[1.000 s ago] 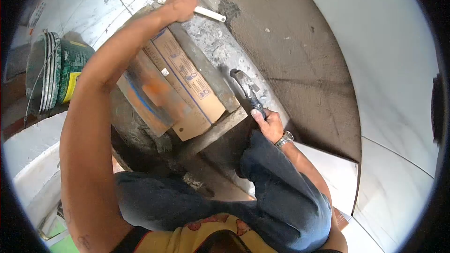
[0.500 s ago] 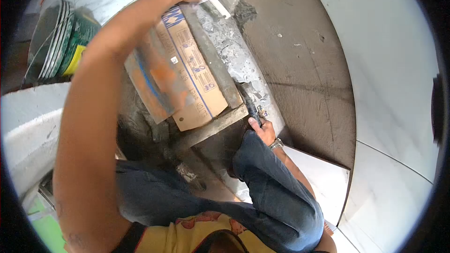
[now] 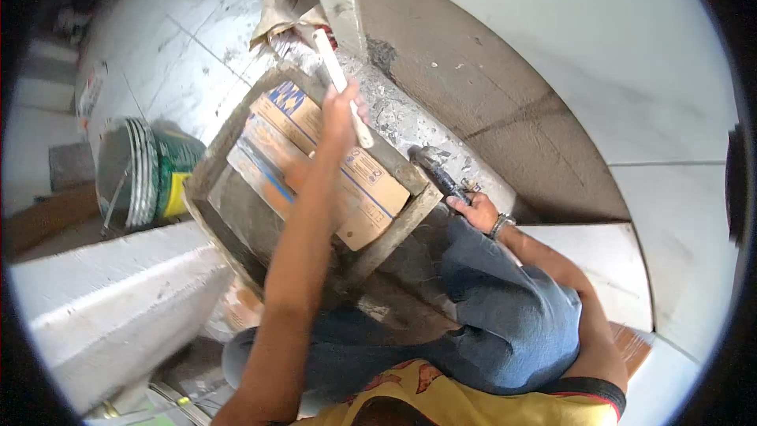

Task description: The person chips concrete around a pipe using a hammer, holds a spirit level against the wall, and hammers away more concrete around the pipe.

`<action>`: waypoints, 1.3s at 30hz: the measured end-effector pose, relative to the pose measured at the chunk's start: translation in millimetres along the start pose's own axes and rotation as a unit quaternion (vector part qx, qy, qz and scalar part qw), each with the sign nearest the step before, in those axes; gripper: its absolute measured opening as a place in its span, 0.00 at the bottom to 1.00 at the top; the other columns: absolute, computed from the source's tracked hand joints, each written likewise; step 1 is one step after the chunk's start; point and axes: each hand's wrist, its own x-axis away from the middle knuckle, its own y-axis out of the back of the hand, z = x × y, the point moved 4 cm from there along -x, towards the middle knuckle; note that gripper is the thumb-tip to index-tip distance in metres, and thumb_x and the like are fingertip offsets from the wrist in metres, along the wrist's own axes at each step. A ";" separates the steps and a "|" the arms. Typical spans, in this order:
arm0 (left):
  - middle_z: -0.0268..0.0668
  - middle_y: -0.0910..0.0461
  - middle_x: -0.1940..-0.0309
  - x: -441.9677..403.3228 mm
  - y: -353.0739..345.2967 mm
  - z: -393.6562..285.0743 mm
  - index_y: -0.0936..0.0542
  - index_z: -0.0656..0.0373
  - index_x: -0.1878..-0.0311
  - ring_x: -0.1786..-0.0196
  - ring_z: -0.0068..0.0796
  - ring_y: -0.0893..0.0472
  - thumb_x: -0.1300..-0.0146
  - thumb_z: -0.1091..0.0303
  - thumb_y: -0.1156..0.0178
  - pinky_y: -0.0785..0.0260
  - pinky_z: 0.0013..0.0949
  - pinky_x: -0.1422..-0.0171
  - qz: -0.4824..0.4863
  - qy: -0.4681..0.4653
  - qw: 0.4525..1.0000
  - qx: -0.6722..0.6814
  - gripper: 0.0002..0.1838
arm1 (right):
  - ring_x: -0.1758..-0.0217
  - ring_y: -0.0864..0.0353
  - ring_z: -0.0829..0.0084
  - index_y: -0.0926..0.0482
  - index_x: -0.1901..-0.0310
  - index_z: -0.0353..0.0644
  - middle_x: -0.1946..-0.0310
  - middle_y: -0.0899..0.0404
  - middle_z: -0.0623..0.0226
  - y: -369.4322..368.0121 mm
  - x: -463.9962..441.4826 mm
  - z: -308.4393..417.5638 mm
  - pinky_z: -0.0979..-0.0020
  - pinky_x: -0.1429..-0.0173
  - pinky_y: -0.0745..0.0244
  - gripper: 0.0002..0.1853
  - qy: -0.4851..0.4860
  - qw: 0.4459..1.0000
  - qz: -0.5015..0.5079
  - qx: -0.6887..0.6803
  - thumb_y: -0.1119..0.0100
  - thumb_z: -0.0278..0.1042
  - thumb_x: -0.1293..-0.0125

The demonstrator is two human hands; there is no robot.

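Closed around a flat white strip, my left hand is over the cardboard boxes. These lie in a cement-stained wooden tray; the left forearm crosses in front of them. My right hand, with a watch at its wrist, grips the black handle of a tool beside my knee. The tool's far end rests near the rubble-strewn ledge to the right of the tray; its exact shape is hard to tell.
A green bucket stands left of the tray, above a white ledge. An open paper bag is on the tiled floor beyond. A brown mortar surface and white tiles are on the right.
My left hand has come back from near the paper bag to above the boxes, with the white strip still held and now more upright. The view has shifted. My right hand keeps its grip.
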 end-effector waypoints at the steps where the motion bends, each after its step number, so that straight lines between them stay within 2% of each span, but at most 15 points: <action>1: 0.27 0.36 0.76 3.8 -7.7 8.1 0.32 0.48 0.43 0.77 0.22 0.33 0.28 0.57 0.42 0.36 0.30 0.72 0.001 0.007 0.999 0.039 0.16 | 0.88 0.25 0.75 0.17 0.67 0.41 0.86 0.25 0.67 2.0 2.1 6.1 0.72 0.83 0.29 0.28 -0.011 1.000 0.009 -0.009 0.39 0.64 0.34; 5: 0.28 0.38 0.74 9.7 -43.3 35.6 0.33 0.48 0.39 0.76 0.21 0.37 0.26 0.50 0.46 0.39 0.29 0.73 0.000 -0.006 0.992 0.124 0.20 | 0.86 0.26 0.74 0.18 0.70 0.41 0.83 0.23 0.66 0.9 4.1 4.3 0.68 0.77 0.28 0.27 0.004 1.000 -0.010 -0.023 0.38 0.62 0.35; 7: 0.28 0.38 0.74 5.7 -50.4 53.8 0.33 0.48 0.38 0.76 0.21 0.37 0.25 0.48 0.47 0.40 0.29 0.74 0.016 0.003 0.994 0.106 0.21 | 0.83 0.25 0.74 0.19 0.71 0.39 0.81 0.22 0.65 6.0 5.2 2.8 0.67 0.73 0.28 0.26 0.012 0.999 -0.039 0.008 0.36 0.59 0.36; 10: 0.28 0.39 0.74 -0.3 -50.3 75.1 0.33 0.52 0.38 0.77 0.19 0.38 0.26 0.47 0.46 0.42 0.29 0.77 -0.015 -0.008 0.999 0.049 0.23 | 0.73 0.23 0.76 0.16 0.69 0.40 0.79 0.20 0.69 5.5 13.3 10.5 0.68 0.63 0.27 0.22 0.109 0.992 -0.062 -0.012 0.34 0.55 0.37; 11: 0.28 0.39 0.74 -3.9 -49.4 80.3 0.33 0.53 0.39 0.78 0.19 0.38 0.26 0.47 0.45 0.42 0.29 0.77 -0.026 -0.017 0.999 0.045 0.23 | 0.74 0.25 0.77 0.17 0.68 0.39 0.79 0.21 0.70 7.7 21.1 15.3 0.68 0.66 0.29 0.19 0.077 0.995 -0.058 -0.014 0.33 0.51 0.38; 14: 0.30 0.35 0.73 -23.3 -43.3 97.2 0.32 0.56 0.50 0.79 0.20 0.37 0.29 0.49 0.41 0.42 0.29 0.79 -0.062 -0.059 0.993 0.075 0.20 | 0.77 0.26 0.75 0.22 0.73 0.36 0.83 0.26 0.67 13.5 33.7 36.8 0.65 0.68 0.29 0.26 0.090 0.990 -0.099 0.037 0.35 0.56 0.38; 15: 0.31 0.34 0.72 -31.0 -40.9 100.6 0.32 0.55 0.52 0.79 0.20 0.37 0.29 0.50 0.41 0.42 0.28 0.79 -0.073 -0.078 0.990 0.095 0.20 | 0.77 0.25 0.74 0.22 0.73 0.35 0.84 0.26 0.67 17.2 47.1 63.7 0.65 0.70 0.29 0.26 0.072 0.994 -0.087 -0.001 0.37 0.57 0.36; 18: 0.31 0.32 0.73 -10.0 -43.4 79.7 0.31 0.56 0.52 0.80 0.23 0.33 0.31 0.50 0.39 0.42 0.29 0.81 -0.087 -0.062 0.980 0.167 0.20 | 0.79 0.26 0.69 0.22 0.73 0.35 0.84 0.25 0.62 36.2 80.7 158.0 0.63 0.70 0.29 0.27 0.084 0.988 -0.094 0.086 0.39 0.56 0.34; 20: 0.31 0.32 0.75 -16.5 -38.3 92.5 0.29 0.57 0.51 0.81 0.24 0.33 0.32 0.51 0.39 0.42 0.31 0.82 -0.046 -0.058 0.982 0.174 0.20 | 0.79 0.21 0.58 0.21 0.71 0.35 0.82 0.21 0.53 40.2 104.6 231.6 0.58 0.68 0.26 0.25 0.209 0.935 -0.115 0.262 0.39 0.55 0.34; 23: 0.31 0.31 0.75 -25.7 -39.0 103.3 0.28 0.56 0.52 0.80 0.24 0.32 0.33 0.50 0.38 0.41 0.31 0.80 -0.008 -0.063 0.986 0.152 0.20 | 0.74 0.17 0.47 0.21 0.66 0.34 0.78 0.19 0.46 28.1 138.1 323.7 0.52 0.65 0.22 0.24 0.250 0.849 -0.101 0.454 0.39 0.53 0.33; 26: 0.30 0.30 0.74 -35.0 -35.6 104.9 0.27 0.56 0.54 0.78 0.24 0.31 0.34 0.50 0.37 0.40 0.32 0.78 0.006 -0.091 0.989 0.113 0.20 | 0.75 0.20 0.43 0.25 0.66 0.36 0.82 0.23 0.47 1.7 151.2 365.3 0.51 0.69 0.24 0.23 0.313 0.763 -0.136 0.550 0.40 0.53 0.32; 31: 0.30 0.29 0.74 -54.4 -37.6 117.9 0.25 0.55 0.56 0.76 0.24 0.29 0.36 0.49 0.35 0.38 0.32 0.75 0.028 -0.150 0.988 -0.006 0.19 | 0.72 0.17 0.43 0.26 0.61 0.36 0.78 0.20 0.45 -19.0 122.1 349.1 0.48 0.67 0.22 0.24 0.324 0.776 -0.146 0.521 0.41 0.55 0.31; 34: 0.30 0.28 0.73 -64.8 -29.5 128.5 0.25 0.54 0.58 0.75 0.24 0.28 0.37 0.48 0.34 0.37 0.33 0.73 0.002 -0.184 0.975 -0.128 0.19 | 0.68 0.17 0.41 0.24 0.55 0.34 0.75 0.19 0.42 -18.6 87.7 332.3 0.47 0.63 0.21 0.26 0.335 0.819 -0.165 0.435 0.43 0.57 0.30; 35: 0.30 0.28 0.73 -72.1 -27.7 129.7 0.24 0.54 0.58 0.74 0.24 0.28 0.37 0.48 0.34 0.37 0.33 0.73 -0.009 -0.190 0.967 -0.172 0.19 | 0.66 0.16 0.40 0.24 0.50 0.32 0.73 0.18 0.40 -15.5 80.2 331.7 0.47 0.60 0.20 0.31 0.292 0.843 -0.149 0.426 0.46 0.60 0.29; 39: 0.29 0.27 0.72 -88.7 -12.4 139.6 0.23 0.53 0.61 0.72 0.24 0.26 0.39 0.47 0.33 0.35 0.34 0.70 -0.044 -0.234 0.939 -0.250 0.19 | 0.65 0.15 0.40 0.20 0.55 0.33 0.71 0.17 0.40 -14.7 75.2 334.6 0.46 0.55 0.20 0.32 0.323 0.828 -0.149 0.434 0.48 0.64 0.30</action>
